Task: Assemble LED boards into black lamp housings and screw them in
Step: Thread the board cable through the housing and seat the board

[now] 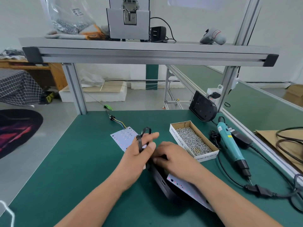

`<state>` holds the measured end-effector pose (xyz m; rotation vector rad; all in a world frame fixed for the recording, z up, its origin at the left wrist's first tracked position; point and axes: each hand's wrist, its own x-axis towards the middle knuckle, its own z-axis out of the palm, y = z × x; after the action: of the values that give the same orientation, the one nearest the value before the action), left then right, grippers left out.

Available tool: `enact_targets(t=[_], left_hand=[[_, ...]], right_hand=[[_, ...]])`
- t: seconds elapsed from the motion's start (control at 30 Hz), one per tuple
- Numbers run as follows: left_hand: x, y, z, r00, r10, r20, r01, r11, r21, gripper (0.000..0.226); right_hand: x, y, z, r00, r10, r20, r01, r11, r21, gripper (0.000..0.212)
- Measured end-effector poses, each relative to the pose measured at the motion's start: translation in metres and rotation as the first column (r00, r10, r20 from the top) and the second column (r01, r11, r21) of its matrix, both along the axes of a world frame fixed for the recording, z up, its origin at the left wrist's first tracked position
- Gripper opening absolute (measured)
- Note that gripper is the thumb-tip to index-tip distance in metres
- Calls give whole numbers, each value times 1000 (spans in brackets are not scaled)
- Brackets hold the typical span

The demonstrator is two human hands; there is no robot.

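A black cable [142,136] is pinched in the left hand [137,154]; the black housing [161,182] on the mat [82,161] is gripped by the right hand [172,158]. The cable is best kept clear of the LED board [185,185]

A small assembly workshop: a workbench topped with a green mat [82,161] sits under an aluminium-profile shelf [147,54] carrying a grey machine [129,18], with a carton of loose screws [177,140] and a corded electric screwdriver [229,145] on it and a green conveyor belt [262,108] alongside.
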<state>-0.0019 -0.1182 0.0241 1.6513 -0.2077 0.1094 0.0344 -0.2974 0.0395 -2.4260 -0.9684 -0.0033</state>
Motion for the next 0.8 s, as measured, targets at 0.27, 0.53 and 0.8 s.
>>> enact_targets(t=[0.27, 0.53, 0.8], left_hand=[[14, 70, -2, 946, -232, -225, 261, 959, 108, 72], [14, 45, -1, 979, -191, -74, 203, 855, 476, 16], [10, 33, -9, 991, -135, 8, 119, 895, 431, 16]], right_hand=[[11, -4, -3, 983, -161, -93, 164, 986, 35, 7], [9, -4, -4, 972, -170, -162, 188, 977, 103, 18], [9, 4, 8, 995, -41, -93, 38, 999, -35, 22]])
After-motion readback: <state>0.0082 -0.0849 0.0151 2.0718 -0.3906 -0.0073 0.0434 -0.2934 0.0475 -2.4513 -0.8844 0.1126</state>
